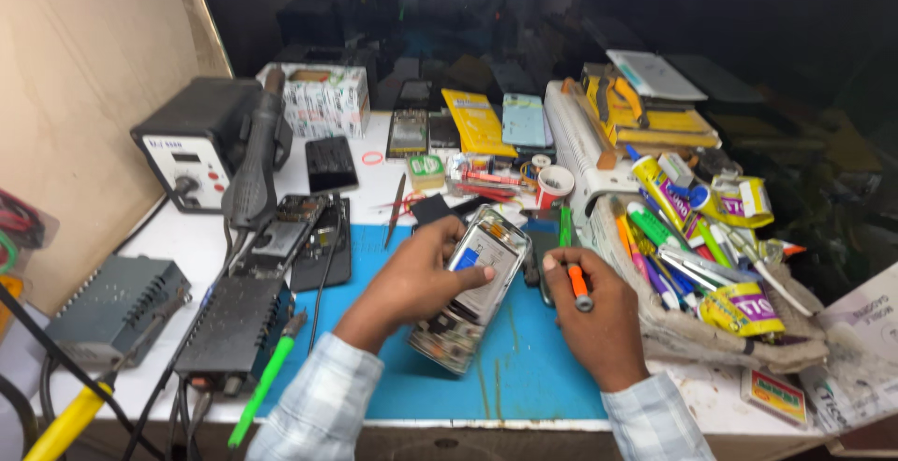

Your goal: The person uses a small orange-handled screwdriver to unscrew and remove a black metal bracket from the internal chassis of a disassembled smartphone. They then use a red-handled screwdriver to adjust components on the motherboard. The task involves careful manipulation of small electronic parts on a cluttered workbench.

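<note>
Blue mat (524, 367) — work surface, under both hands. Hot-air station (192, 148) — back left, wand docked upright, out of the way. Tool tray (692, 265) — right, within reach. Opened phone (472, 283) — over the mat, back facing up, tilted for access. Left hand (412, 279) — fingers curled round the phone's edge, steadying it. Right hand (594, 307) — closed on an orange-tipped tool (580, 288), just beside the phone.

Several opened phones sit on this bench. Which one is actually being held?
The opened phone over the blue mat, gripped by the left hand. The other opened phone lies untouched beside the black station.
</note>
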